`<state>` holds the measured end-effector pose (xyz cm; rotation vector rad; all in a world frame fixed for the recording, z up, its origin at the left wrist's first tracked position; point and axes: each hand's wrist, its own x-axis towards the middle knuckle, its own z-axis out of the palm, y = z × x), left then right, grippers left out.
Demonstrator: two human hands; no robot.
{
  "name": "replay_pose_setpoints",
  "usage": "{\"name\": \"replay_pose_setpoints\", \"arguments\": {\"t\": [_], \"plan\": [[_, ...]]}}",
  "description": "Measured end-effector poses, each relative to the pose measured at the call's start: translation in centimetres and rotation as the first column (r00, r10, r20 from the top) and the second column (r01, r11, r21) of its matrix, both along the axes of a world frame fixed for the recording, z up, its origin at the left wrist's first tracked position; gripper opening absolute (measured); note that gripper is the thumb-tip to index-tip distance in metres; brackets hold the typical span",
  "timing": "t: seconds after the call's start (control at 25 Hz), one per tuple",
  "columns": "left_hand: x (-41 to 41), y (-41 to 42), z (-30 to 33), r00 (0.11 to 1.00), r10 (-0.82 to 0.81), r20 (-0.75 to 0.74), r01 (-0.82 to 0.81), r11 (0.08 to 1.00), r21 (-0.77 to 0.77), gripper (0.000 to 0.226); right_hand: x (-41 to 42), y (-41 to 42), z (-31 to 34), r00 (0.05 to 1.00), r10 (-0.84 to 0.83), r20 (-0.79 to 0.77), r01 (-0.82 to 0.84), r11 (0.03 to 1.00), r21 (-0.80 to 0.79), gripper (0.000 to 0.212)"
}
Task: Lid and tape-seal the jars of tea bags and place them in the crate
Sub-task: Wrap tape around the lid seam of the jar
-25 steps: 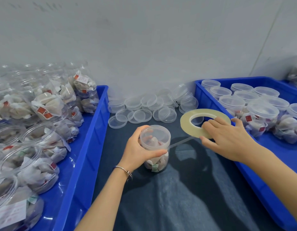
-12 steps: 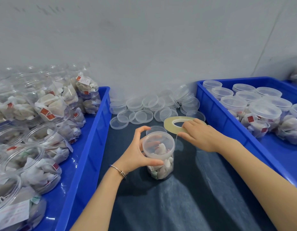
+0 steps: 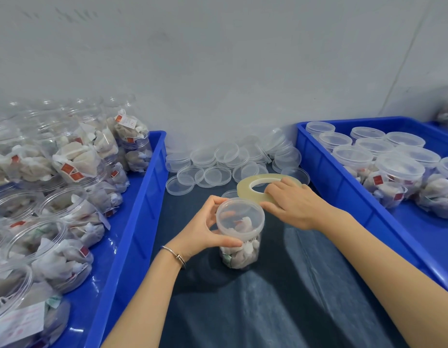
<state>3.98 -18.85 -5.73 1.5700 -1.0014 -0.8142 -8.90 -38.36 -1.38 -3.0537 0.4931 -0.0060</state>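
A clear lidded jar of tea bags (image 3: pixel 240 232) stands on the dark cloth in the middle. My left hand (image 3: pixel 205 234) grips it just under the lid, thumb in front and fingers round the far side. Just behind the jar's lid, my right hand (image 3: pixel 293 204) holds a flat, wide roll of clear tape (image 3: pixel 253 187), with fingers through its hole. The roll sits close to the lid's rim. The blue crate on the right (image 3: pixel 326 172) holds several lidded jars (image 3: pixel 399 177).
A blue crate on the left (image 3: pixel 142 197) is full of open jars of tea bags (image 3: pixel 74 162). Loose clear lids (image 3: pixel 213 172) lie in a heap against the grey wall behind the tape. Dark cloth (image 3: pixel 280 297) covers the table between the crates.
My right hand has brought the tape roll from near the right crate leftward and down to the jar's lid. My left hand has kept hold of the jar.
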Motion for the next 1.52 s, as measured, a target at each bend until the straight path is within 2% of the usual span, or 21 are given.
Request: {"name": "replay_pose_setpoints", "arguments": {"t": [0.12, 0.2, 0.32, 0.4, 0.48, 0.56, 0.6, 0.72, 0.88, 0.96, 1.04, 1.28, 1.4, 1.52], "plan": [[0.0, 0.5, 0.7, 0.996, 0.048, 0.081, -0.050, 0.999, 0.016, 0.081, -0.7, 0.5, -0.1, 0.999, -0.031, 0.042, 0.030, 0.999, 0.030, 0.041], [-0.1, 0.8, 0.9, 0.994, 0.096, 0.050, -0.094, 0.995, -0.030, 0.088, -1.0, 0.6, -0.2, 0.997, -0.078, 0.029, 0.077, 0.997, 0.018, 0.040], [-1.1, 0.8, 1.1, 0.991, 0.120, 0.053, -0.117, 0.991, -0.069, 0.077, -1.2, 0.8, -0.6, 0.988, -0.155, -0.006, 0.153, 0.980, -0.128, 0.040], [-2.9, -0.4, 1.0, 0.979, 0.146, 0.142, -0.140, 0.989, -0.049, 0.081, -1.1, 1.3, -1.1, 0.986, -0.167, 0.010, 0.165, 0.963, -0.214, 0.041], [-4.8, -2.3, 0.7, 0.923, 0.327, 0.205, -0.316, 0.945, -0.086, 0.095, -1.1, 1.6, -1.5, 0.989, -0.148, 0.011, 0.147, 0.964, -0.223, 0.042], [-5.4, -3.5, 0.5, 0.852, 0.482, 0.207, -0.459, 0.876, -0.149, 0.093, -1.4, 1.5, -1.5, 0.991, -0.125, 0.042, 0.130, 0.977, -0.169, 0.040], [-5.2, -3.8, 0.4, 0.839, 0.501, 0.214, -0.476, 0.865, -0.158, 0.090, -1.6, 1.2, -1.3, 0.991, -0.120, 0.066, 0.127, 0.984, -0.126, 0.041], [-3.7, -3.4, 0.1, 0.871, 0.444, 0.211, -0.427, 0.896, -0.124, 0.083, -2.5, -0.2, -0.5, 0.994, -0.073, 0.082, 0.082, 0.992, -0.100, 0.052], [-2.2, -2.5, 0.1, 0.906, 0.379, 0.186, -0.363, 0.924, -0.115, 0.080, -3.5, -2.1, 0.9, 0.999, -0.042, -0.003, 0.042, 0.999, -0.027, 0.071], [-1.7, -2.3, 0.1, 0.912, 0.360, 0.194, -0.345, 0.932, -0.105, 0.083, -3.8, -2.4, 0.8, 0.999, -0.035, -0.017, 0.035, 0.999, -0.007, 0.071], [-1.5, -2.2, 0.1, 0.915, 0.345, 0.211, -0.331, 0.938, -0.103, 0.083, -3.7, -2.2, 0.2, 0.999, -0.038, 0.001, 0.038, 0.998, -0.056, 0.071], [-1.3, -1.9, 0.4, 0.937, 0.278, 0.212, -0.271, 0.961, -0.060, 0.082, -2.1, -0.9, -0.6, 0.984, -0.125, 0.125, 0.140, 0.984, -0.113, 0.077], [-1.4, -1.7, 1.3, 0.931, 0.235, 0.280, -0.237, 0.971, -0.028, 0.077, -2.0, -0.3, -1.1, 0.972, -0.145, 0.184, 0.175, 0.972, -0.157, 0.080], [-1.4, -1.4, 2.7, 0.916, 0.182, 0.357, -0.227, 0.970, 0.088, 0.068, -2.0, 0.1, -1.2, 0.961, -0.187, 0.202, 0.223, 0.960, -0.169, 0.073]]}}
